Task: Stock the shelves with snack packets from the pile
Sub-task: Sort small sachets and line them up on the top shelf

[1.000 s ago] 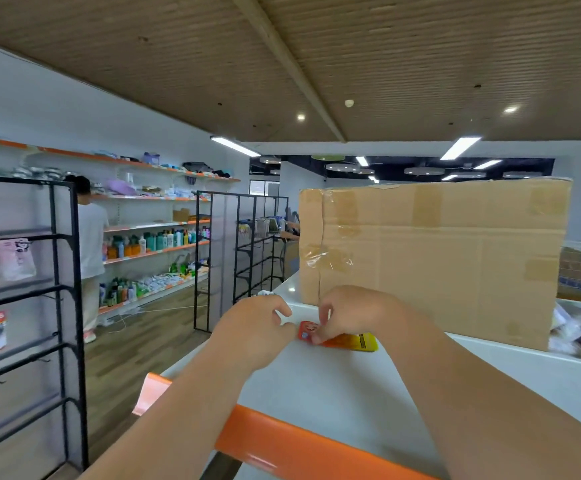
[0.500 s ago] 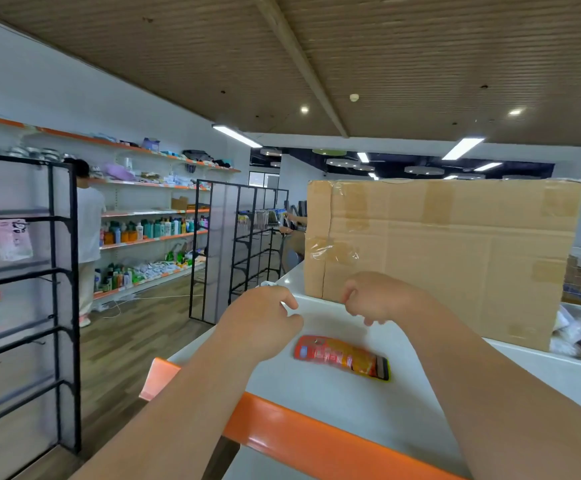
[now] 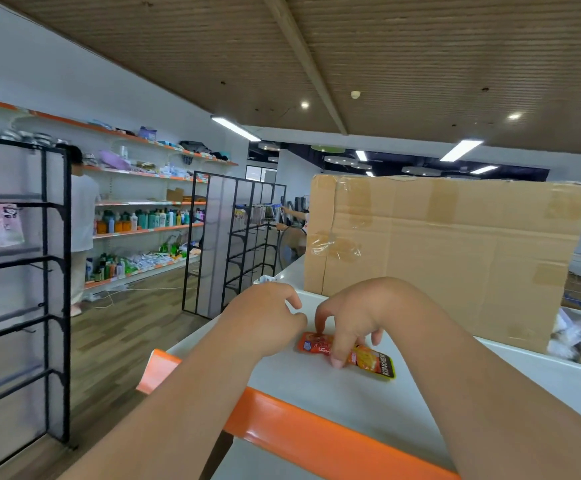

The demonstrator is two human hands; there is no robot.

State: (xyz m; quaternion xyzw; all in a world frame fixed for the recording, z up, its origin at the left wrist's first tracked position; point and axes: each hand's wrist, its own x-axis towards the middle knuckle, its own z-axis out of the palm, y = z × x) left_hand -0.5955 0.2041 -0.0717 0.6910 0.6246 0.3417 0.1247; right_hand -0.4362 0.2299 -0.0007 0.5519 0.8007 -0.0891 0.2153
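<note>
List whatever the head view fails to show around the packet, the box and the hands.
Head view only:
snack packet: its middle print is covered by the right hand curled over it.
left hand: its own back hides the palm, so I cannot tell whether it holds anything.
cardboard box: the contents are hidden by its near wall.
white bags: blurred, and cut off by the box and the right edge.
</note>
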